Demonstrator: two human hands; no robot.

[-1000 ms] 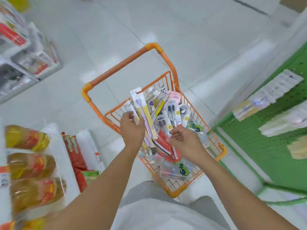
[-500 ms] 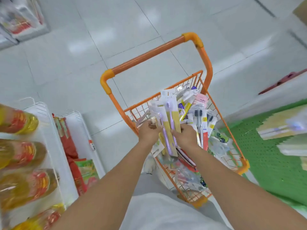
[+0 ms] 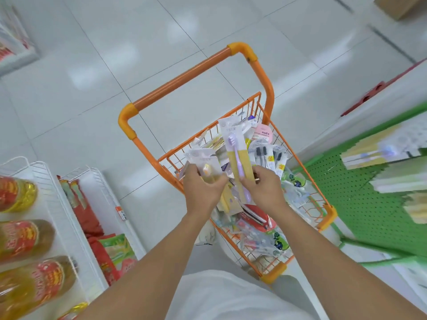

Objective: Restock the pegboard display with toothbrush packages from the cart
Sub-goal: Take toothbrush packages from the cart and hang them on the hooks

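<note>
R hand pinches purple toothbrush pkg, upright, head up; L hand grips yellow pkg.

White glossy floor tiles, dark grout lines, soft ceiling-light glare. Left edge — white wire shelf carrying oil bottles and red snack bags. Cardboard box at top right corner.

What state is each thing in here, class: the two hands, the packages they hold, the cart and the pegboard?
Left hand: grips a yellow toothbrush package.
Right hand: pinches a purple toothbrush package, held upright.
Orange cart: piled with packages.
Green pegboard: partly stocked.
</note>
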